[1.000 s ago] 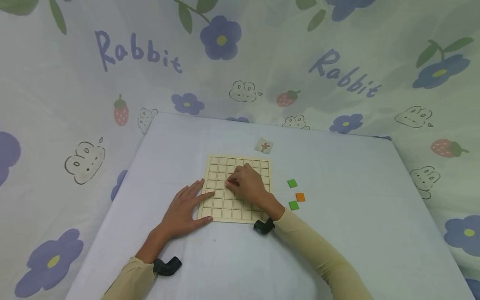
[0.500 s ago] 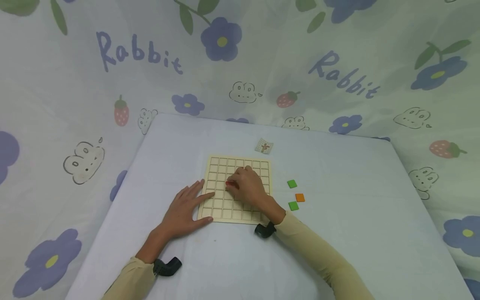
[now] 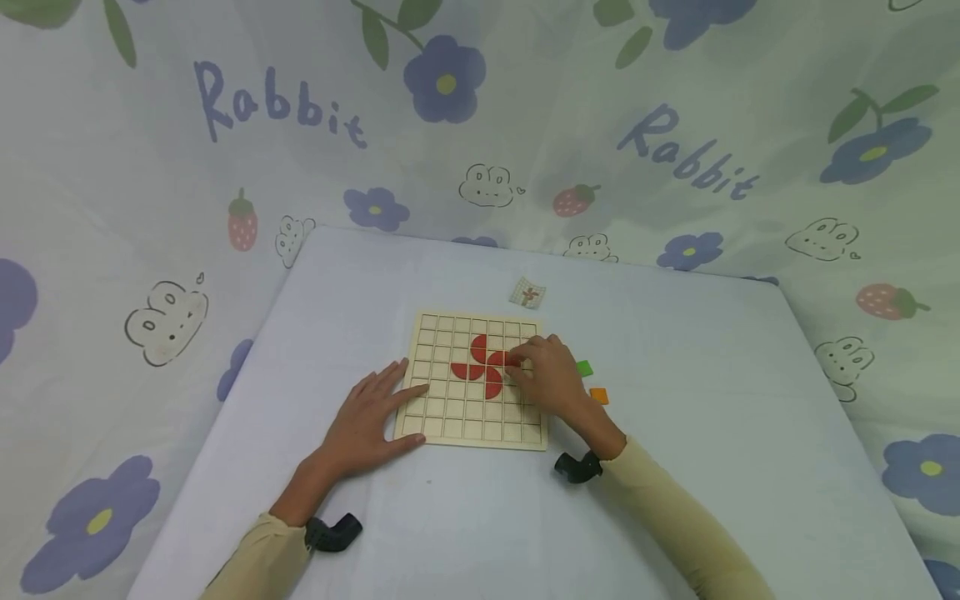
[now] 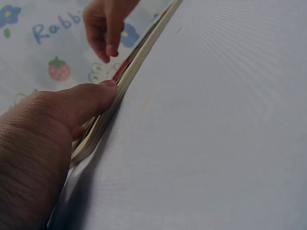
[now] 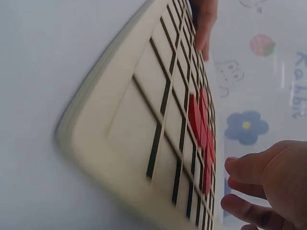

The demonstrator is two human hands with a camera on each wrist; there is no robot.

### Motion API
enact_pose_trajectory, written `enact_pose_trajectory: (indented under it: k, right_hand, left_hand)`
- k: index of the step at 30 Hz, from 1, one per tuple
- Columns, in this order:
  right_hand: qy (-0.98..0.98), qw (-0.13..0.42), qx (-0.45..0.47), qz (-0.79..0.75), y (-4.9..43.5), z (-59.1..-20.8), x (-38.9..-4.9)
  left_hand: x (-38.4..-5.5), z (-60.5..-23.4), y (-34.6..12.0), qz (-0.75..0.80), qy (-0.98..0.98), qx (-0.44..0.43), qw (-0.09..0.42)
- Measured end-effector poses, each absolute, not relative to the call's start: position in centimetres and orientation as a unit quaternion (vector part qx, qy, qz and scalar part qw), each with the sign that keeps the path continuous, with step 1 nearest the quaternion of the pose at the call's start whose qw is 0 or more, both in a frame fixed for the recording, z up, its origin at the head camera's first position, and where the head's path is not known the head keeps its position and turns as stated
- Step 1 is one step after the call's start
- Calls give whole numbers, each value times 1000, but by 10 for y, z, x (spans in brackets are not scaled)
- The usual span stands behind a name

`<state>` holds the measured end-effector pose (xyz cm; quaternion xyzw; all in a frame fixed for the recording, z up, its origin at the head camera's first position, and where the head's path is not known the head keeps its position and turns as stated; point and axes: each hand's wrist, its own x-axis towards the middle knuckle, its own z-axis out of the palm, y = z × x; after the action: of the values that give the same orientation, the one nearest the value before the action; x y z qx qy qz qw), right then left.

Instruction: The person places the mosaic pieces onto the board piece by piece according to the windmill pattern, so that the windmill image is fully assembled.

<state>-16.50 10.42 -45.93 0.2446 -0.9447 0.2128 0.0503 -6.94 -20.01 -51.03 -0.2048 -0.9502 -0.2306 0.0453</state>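
A pale wooden grid board (image 3: 446,429) lies on the white table. Several red quarter-round tiles (image 3: 468,372) sit in its middle cells in a pinwheel shape, also visible as red tiles (image 5: 195,117) in the right wrist view. My left hand (image 3: 366,421) rests at the board's left side with fingers spread, its thumb (image 4: 98,98) on the near edge. Over the right part of the board hovers my right hand (image 3: 551,377), beside the rightmost red tile. Its fingers (image 5: 244,167) are loosely bent and apart, with nothing visible between them.
A green tile (image 3: 585,368) and an orange tile (image 3: 599,396) lie right of the board, close to my right wrist. Behind the board is a small pattern card (image 3: 528,292) with a red pinwheel. A printed cloth (image 3: 420,158) hangs behind the table.
My right hand has moved right from the board's middle, uncovering the red pinwheel. The red tile it held lies in a left cell. The nearer green tile is now hidden. My left hand stays put.
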Motion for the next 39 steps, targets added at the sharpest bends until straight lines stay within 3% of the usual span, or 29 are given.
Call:
enact_pose_trajectory:
  k: [16, 27, 39]
  right_hand:
    - [-990, 45, 59, 123, 187, -463, -166]
    - [-989, 46, 74, 116, 189, -462, -165]
    - [-973, 131, 125, 143, 186, -472, -173]
  left_hand:
    - [-68, -510, -200, -224, -952, -204, 45]
    - [-68, -509, -199, -226, -951, -206, 45]
    - [-68, -507, -198, -230, -948, -209, 62]
